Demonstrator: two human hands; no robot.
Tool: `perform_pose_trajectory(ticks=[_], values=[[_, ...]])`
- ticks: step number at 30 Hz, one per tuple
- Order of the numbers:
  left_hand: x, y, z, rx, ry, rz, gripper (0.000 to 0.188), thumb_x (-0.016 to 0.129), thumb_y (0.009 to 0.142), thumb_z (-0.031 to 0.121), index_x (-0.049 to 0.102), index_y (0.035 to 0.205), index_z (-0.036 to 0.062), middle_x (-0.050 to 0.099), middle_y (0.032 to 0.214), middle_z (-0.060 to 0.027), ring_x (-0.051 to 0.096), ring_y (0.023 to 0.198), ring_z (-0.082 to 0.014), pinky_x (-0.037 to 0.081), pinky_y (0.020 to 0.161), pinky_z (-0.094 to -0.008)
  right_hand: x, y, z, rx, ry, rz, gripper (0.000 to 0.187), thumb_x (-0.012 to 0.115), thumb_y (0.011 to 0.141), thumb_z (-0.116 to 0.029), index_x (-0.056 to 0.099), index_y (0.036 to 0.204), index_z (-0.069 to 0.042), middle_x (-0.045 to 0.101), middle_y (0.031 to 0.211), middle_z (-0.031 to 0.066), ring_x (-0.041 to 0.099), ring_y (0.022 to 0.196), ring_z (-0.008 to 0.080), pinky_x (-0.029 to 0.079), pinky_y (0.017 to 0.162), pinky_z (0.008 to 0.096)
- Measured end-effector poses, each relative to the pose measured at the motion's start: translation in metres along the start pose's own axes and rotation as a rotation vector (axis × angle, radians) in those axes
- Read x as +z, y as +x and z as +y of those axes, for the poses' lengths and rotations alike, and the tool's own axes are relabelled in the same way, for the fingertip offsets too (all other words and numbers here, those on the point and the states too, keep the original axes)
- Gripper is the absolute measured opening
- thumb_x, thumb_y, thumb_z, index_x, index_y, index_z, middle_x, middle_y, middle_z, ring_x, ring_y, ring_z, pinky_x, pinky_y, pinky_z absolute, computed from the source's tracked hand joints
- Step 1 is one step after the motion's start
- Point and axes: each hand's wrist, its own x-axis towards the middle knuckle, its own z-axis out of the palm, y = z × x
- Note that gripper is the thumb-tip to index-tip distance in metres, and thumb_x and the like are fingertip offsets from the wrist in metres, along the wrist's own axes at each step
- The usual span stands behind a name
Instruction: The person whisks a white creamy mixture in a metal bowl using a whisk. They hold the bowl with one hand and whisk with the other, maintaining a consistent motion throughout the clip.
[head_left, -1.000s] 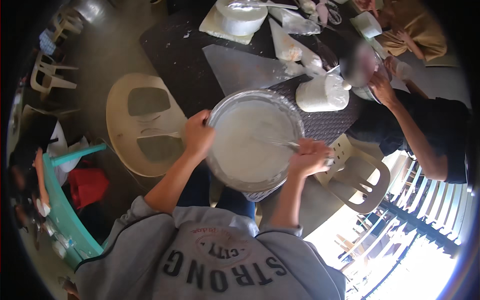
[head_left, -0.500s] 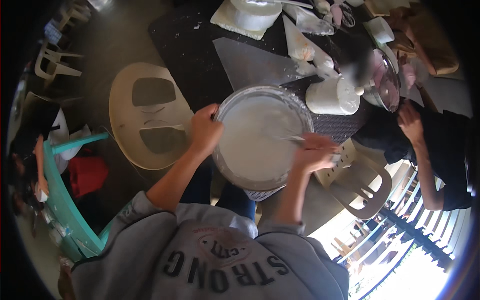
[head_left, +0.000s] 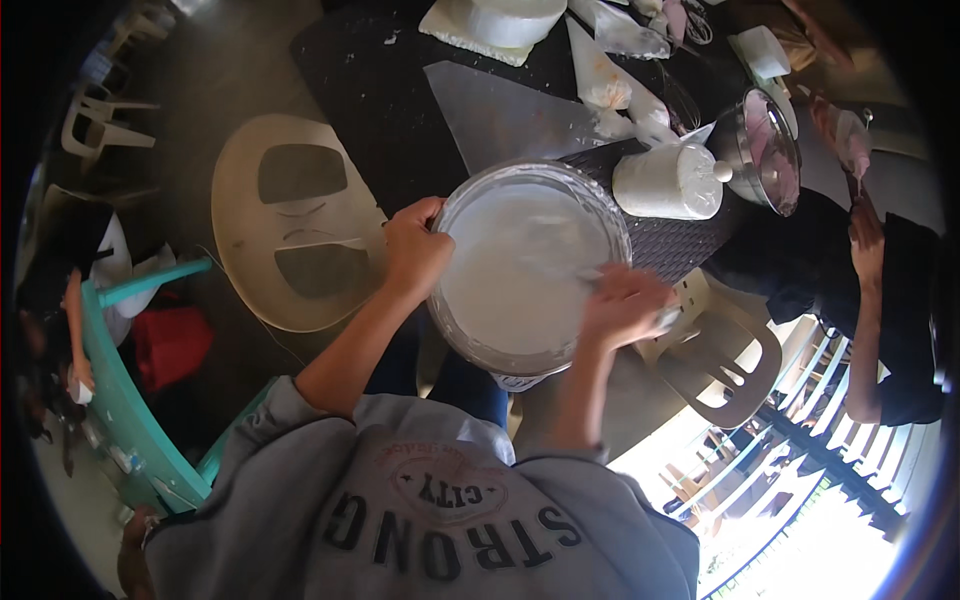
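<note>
"On the dark counter (head_left: 370,110), see piping bags (head_left: 600,85) and a white canister (head_left: 668,182)?"
"Yes. By the near edge, find the metal bowl (head_left: 470,343) of white mixture (head_left: 515,285)."
"Check the left grip (head_left: 418,248)."
"Pinching the bowl's rim."
"And the right grip (head_left: 628,308)?"
"Wrapped around a whisk (head_left: 588,274), blurred over the bowl."

Dark table (head_left: 375,110) with translucent sheet (head_left: 500,112), piping bags (head_left: 605,88), white cylinder (head_left: 665,183)

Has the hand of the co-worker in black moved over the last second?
Yes. The co-worker's hand has moved right and lower in the picture, farther from the white cylinder on the table.
</note>
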Motion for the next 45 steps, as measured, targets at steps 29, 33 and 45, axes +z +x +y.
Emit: perform_pose_trajectory(ticks=[29,33,45], values=[[0.016,0.049,0.033,0.186,-0.004,-0.529,0.016,0.058,0.082,0.014,0.059,0.087,-0.001,0.055,0.069,0.0008,0.046,0.063,-0.0052,0.038,0.057,-0.0208,-0.009,-0.054,-0.069,0.205,-0.096,-0.143,0.027,0.055,0.075,0.007,0.037,0.091,-0.006,0.051,0.08,0.004,0.048,0.075,0.0089,0.04,0.067,0.0223],[0.01,0.052,0.023,0.205,0.079,-0.524,0.014,0.059,0.08,0.012,0.056,0.082,-0.0009,0.051,0.067,0.0014,0.045,0.063,-0.0057,0.037,0.058,-0.0203,-0.011,-0.063,-0.071,0.196,-0.18,-0.052,0.027,0.054,0.077,0.007,0.037,0.093,-0.006,0.052,0.08,0.0055,0.05,0.076,0.012,0.04,0.074,0.0255],[-0.006,0.012,-0.003,-0.136,-0.582,-0.173,0.052,0.039,0.061,-0.01,0.047,0.113,-0.0074,0.056,0.103,-0.0107,0.055,0.093,-0.0157,0.041,0.085,-0.0249,0.013,-0.052,-0.038,0.407,0.464,0.202,0.027,0.053,0.085,-0.002,0.039,0.062,-0.007,0.039,0.047,0.0014,0.037,0.038,0.0089,0.035,0.04,0.0274]])
